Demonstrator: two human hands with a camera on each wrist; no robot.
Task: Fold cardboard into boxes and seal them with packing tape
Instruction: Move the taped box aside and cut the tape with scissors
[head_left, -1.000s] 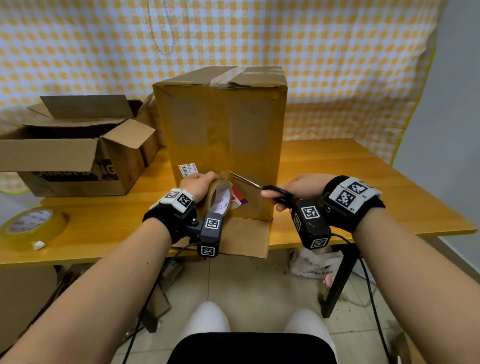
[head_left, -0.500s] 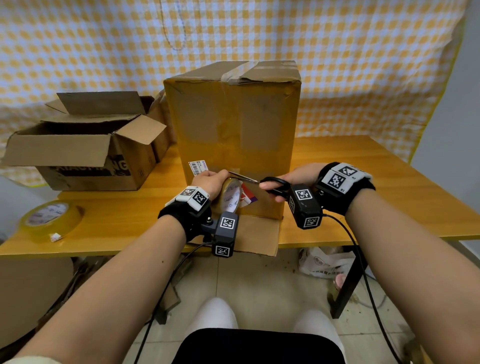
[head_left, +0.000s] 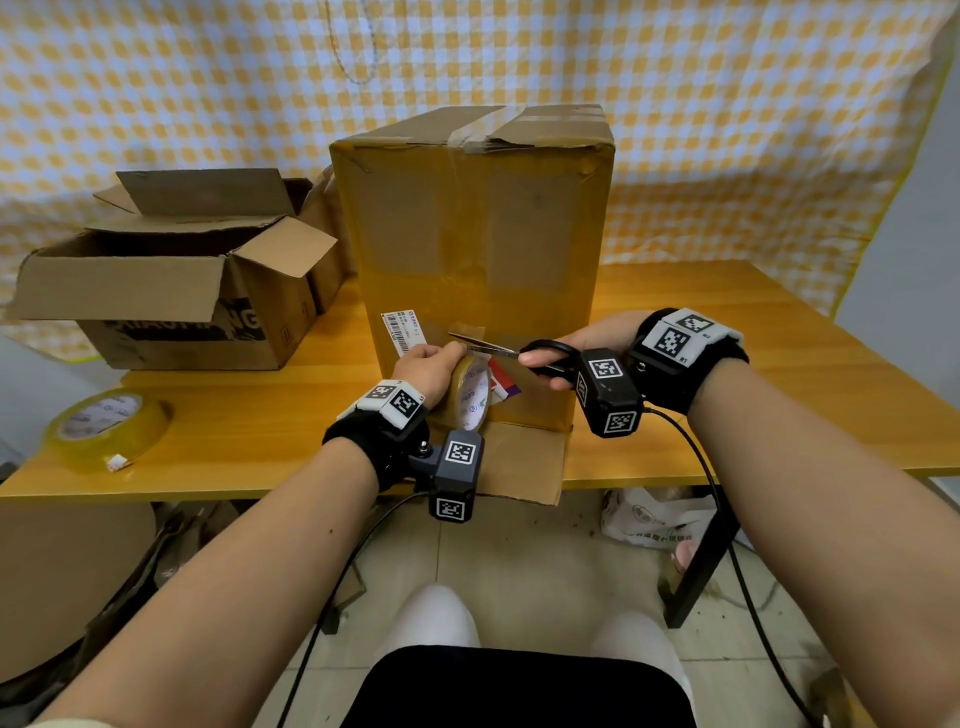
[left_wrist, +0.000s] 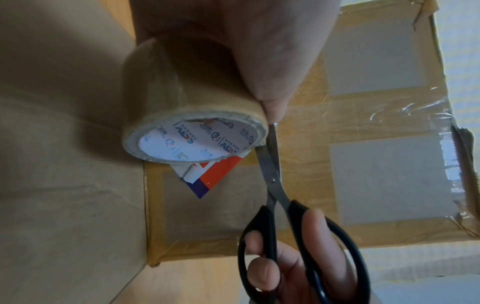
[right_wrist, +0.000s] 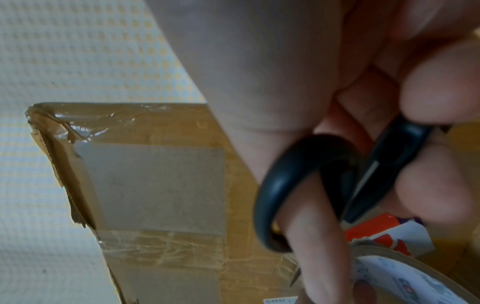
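A tall taped cardboard box (head_left: 467, 249) stands upright on the wooden table (head_left: 727, 364). My left hand (head_left: 434, 366) grips a roll of brownish packing tape (head_left: 470, 397) against the box's lower front. My right hand (head_left: 576, 351) holds black-handled scissors (head_left: 498, 349), thumb and fingers through the loops. In the left wrist view the scissors (left_wrist: 274, 174) reach up to the rim of the tape roll (left_wrist: 192, 127), blades nearly together beside my left thumb. The right wrist view shows the scissors' handle loop (right_wrist: 293, 185) around my thumb, with the box (right_wrist: 155, 185) behind.
An open empty cardboard box (head_left: 171, 291) sits at the table's back left. A second tape roll (head_left: 106, 423) lies near the front left edge. A cardboard flap (head_left: 524, 462) overhangs the front edge. Checked cloth hangs behind; a plastic bag (head_left: 660, 519) lies on the floor.
My right hand has carried the scissors left, up to the tape roll in my left hand. The box and the left hand stay put.
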